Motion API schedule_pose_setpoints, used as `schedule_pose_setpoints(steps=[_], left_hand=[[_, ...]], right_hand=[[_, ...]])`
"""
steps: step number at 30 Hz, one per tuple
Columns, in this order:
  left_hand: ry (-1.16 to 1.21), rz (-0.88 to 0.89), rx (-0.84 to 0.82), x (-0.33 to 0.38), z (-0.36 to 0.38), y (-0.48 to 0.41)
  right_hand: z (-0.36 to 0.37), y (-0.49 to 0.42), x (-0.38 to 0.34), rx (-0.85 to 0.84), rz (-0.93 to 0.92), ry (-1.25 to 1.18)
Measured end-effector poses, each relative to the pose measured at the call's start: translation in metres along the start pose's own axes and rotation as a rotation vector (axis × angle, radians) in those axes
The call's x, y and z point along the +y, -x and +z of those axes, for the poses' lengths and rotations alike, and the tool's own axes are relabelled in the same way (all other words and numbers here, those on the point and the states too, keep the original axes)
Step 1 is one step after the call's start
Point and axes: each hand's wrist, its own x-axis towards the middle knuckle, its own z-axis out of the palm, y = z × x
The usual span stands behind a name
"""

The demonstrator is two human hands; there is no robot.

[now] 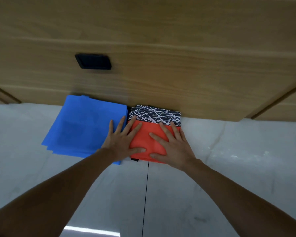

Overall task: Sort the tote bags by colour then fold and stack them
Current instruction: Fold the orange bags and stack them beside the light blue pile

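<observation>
A folded orange tote bag (148, 134) lies on a folded black bag with white scribbled lines (155, 114), whose far strip shows beyond it. To their left sits a stack of folded blue tote bags (80, 127). My left hand (122, 139) lies flat with spread fingers, partly on the blue stack's right edge and partly on the orange bag. My right hand (173, 145) presses flat on the orange bag's right half, fingertips reaching the patterned bag.
The bags lie on a pale glossy floor (229, 177) against a wooden cabinet front (161, 65) with a black recessed handle (93, 61). A thin dark seam (145, 194) runs along the floor toward me.
</observation>
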Motion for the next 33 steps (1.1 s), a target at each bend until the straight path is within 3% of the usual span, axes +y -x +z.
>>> schedule_pose_setpoints(steps=[6,11,17,22,26,30,33], left_hand=[[-0.109,-0.020,-0.022,0.012,-0.025,0.008],[-0.027,-0.017,0.086,0.015,-0.053,0.030],[0.095,0.092,0.336,0.030,-0.073,0.046],[0.142,0.093,0.277,0.037,-0.072,0.054],[0.117,0.116,0.097,0.041,-0.057,0.053],[0.159,0.114,0.246,0.052,-0.032,0.050],[0.140,0.088,0.274,0.061,-0.028,0.046]], right_hand=[[-0.016,0.005,-0.003,0.007,-0.030,0.058],[-0.035,0.022,-0.012,0.227,-0.062,0.041],[-0.055,0.039,-0.026,0.458,-0.039,-0.113],[-0.066,0.048,-0.039,0.591,0.089,-0.086],[-0.052,0.052,-0.036,0.476,0.211,0.067],[-0.027,0.056,-0.023,0.251,0.258,-0.030],[-0.021,0.060,-0.022,0.336,0.248,-0.144]])
